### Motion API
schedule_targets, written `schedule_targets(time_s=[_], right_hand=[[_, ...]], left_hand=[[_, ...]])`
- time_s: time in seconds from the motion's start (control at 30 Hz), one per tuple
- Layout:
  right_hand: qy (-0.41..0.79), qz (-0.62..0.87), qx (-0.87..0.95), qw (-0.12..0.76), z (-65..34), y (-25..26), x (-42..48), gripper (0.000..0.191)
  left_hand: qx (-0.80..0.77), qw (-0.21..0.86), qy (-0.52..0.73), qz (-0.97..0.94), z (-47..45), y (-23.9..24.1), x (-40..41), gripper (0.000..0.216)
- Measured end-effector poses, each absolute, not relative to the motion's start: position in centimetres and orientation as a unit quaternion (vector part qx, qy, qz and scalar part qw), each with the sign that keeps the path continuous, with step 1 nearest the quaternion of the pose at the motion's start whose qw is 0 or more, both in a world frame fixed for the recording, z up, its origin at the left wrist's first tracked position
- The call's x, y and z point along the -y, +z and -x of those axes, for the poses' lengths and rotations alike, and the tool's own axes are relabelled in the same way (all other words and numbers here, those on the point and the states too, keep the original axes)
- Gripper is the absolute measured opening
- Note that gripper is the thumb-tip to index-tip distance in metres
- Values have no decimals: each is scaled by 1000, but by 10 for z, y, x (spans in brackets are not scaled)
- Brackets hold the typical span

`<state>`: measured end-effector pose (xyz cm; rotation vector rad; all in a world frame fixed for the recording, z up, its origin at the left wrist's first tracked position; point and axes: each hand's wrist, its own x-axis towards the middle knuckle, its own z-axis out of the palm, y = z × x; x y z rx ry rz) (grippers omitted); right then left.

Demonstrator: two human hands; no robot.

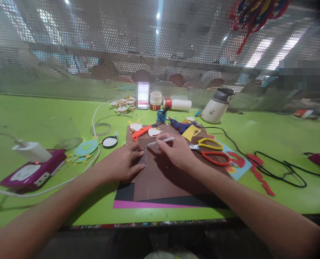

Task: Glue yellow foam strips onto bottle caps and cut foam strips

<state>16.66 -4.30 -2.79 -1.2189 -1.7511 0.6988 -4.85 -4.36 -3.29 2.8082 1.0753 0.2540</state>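
Observation:
My left hand holds a dark see-through ruler down on a brown sheet of paper, thumb and fingers apart along it. Between the fingers of my right hand is a white pen, its tip at the paper close to the ruler's upper end. Right of that hand lie scissors with one yellow and one red handle. An orange-handled cutter and a white paper disc lie just beyond my hands. Black and pink sheets show under the brown paper's near edge.
A purple power strip with a white charger and cable is on the left. Behind stand a phone, stacked cups and a white bottle. A blue glue gun trails a black cord rightward.

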Motion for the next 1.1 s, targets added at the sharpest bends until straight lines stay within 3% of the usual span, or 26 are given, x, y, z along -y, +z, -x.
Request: schedule_targets(time_s=[0.43, 0.7, 1.1], right_hand=[[242, 478, 728, 428, -163, -32, 45, 16], [225, 485, 712, 456, -164, -35, 44, 25], [220, 478, 730, 437, -162, -34, 47, 16]], left_hand=[[-364, 60, 85, -925, 47, -32, 47, 38], [-367, 66, 84, -924, 48, -32, 46, 39], [-364, 66, 100, -923, 48, -33, 45, 36]])
